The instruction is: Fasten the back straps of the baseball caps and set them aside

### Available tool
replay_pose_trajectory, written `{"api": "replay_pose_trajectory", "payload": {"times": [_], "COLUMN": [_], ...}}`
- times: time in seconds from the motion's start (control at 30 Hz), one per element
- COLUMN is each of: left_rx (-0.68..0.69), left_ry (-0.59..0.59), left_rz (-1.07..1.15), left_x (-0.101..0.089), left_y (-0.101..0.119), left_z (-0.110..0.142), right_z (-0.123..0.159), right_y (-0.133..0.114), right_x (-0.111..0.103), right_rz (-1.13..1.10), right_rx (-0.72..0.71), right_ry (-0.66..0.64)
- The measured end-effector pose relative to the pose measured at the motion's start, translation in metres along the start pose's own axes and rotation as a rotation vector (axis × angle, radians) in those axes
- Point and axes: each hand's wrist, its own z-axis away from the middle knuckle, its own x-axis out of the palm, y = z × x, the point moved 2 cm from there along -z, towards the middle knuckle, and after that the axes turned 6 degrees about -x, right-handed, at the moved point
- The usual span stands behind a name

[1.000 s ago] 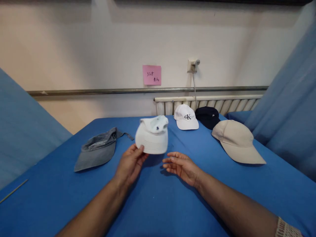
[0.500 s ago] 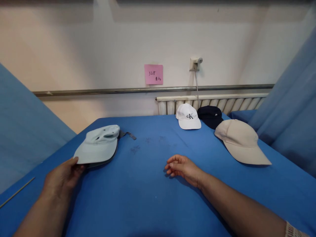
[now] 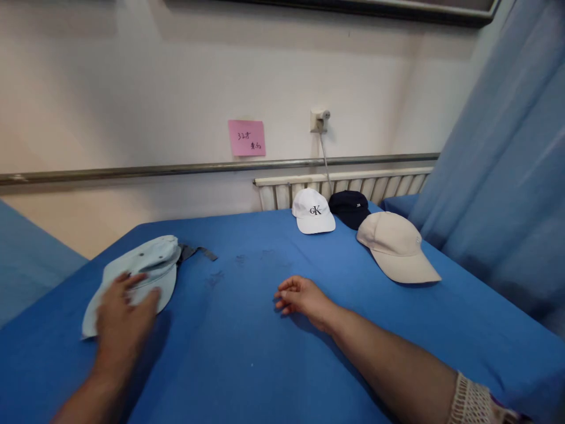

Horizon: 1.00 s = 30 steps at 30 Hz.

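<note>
At the left, a light blue cap (image 3: 150, 262) lies on the blue-covered table with its brim toward me and to the left. A dark grey strap (image 3: 198, 252) sticks out from its back. My left hand (image 3: 126, 309) is over the brim, slightly blurred, with thumb and fingers apart and nothing gripped; whether a fingertip touches the cap I cannot tell. Near the middle, my right hand (image 3: 304, 299) rests on the cloth, its fingers loosely bent and holding nothing.
Toward the back right sit a white cap (image 3: 312, 209) with black letters, a navy cap (image 3: 351, 206) and a beige cap (image 3: 395, 247). Behind the blue table (image 3: 220, 347) are a radiator (image 3: 282, 191) and a metal rail (image 3: 176, 169). Blue curtains (image 3: 494, 165) hang at both sides.
My left hand has let go of the light blue cap's brim and moved above it. The cap now lies flatter, turned slightly. My view has swung right; my right hand keeps its place.
</note>
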Motion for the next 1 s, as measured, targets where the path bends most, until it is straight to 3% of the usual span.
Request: {"api": "replay_pose_trajectory", "payload": {"times": [0.1,0.17,0.23,0.3,0.43,0.63,0.8,0.9,1.0], "left_rx": [0.227,0.376,0.463,0.480,0.431,0.386,0.209,-0.005,-0.113], "left_ry": [-0.215,-0.381,-0.508,-0.639,-0.686,-0.691,-0.702,-0.705,-0.690], "left_rz": [-0.161,-0.192,-0.200,-0.191,-0.092,-0.030,0.033,0.188,0.303], "left_x": [0.067,0.109,0.139,0.156,0.160,0.153,0.151,0.151,0.150], "left_y": [0.023,0.031,0.032,0.030,0.024,0.019,0.017,0.014,0.015], "left_z": [0.036,0.062,0.081,0.090,0.083,0.066,0.059,0.055,0.050], "right_z": [-0.017,-0.035,-0.055,-0.075,-0.113,-0.144,-0.131,-0.110,-0.085], "right_y": [-0.007,-0.016,-0.027,-0.039,-0.061,-0.072,-0.067,-0.064,-0.061], "right_x": [-0.023,-0.045,-0.067,-0.087,-0.112,-0.118,-0.122,-0.128,-0.133], "right_rz": [-0.068,-0.075,-0.068,-0.050,-0.029,-0.064,-0.105,-0.120,-0.101], "right_rx": [-0.090,-0.117,-0.134,-0.140,-0.123,-0.163,-0.202,-0.217,-0.216], "right_ry": [0.293,0.402,0.483,0.545,0.588,0.739,0.793,0.728,0.639]}}
